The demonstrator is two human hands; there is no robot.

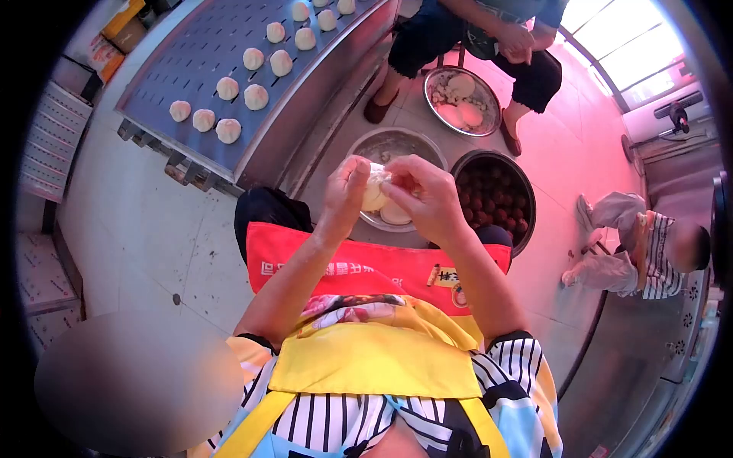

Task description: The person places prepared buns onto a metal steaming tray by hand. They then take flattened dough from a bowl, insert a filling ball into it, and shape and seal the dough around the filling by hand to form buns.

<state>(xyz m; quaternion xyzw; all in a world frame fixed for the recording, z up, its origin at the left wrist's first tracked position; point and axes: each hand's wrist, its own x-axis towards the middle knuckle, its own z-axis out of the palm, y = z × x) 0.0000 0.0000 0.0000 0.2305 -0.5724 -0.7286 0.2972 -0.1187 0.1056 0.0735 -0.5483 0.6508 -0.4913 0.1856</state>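
My left hand [343, 197] cups a pale ball of dough [374, 191] from its left side, above a metal bowl [405, 137]. On the other side my right hand [424, 192] pinches the upper edge of that dough with bent fingers. More pale dough [395, 214] lies in the bowl beneath my hands. To the right of this bowl stands a dark round tub [527, 183] holding several dark reddish-brown balls [492, 195]. What is inside the dough is hidden.
A perforated metal tray [183, 76] at the upper left bears several shaped buns [256, 97]. Across from me a person [504, 30] sits behind another bowl [496, 114] with dough pieces. Another person [649, 248] is at the right. A red and yellow apron [374, 359] covers my lap.
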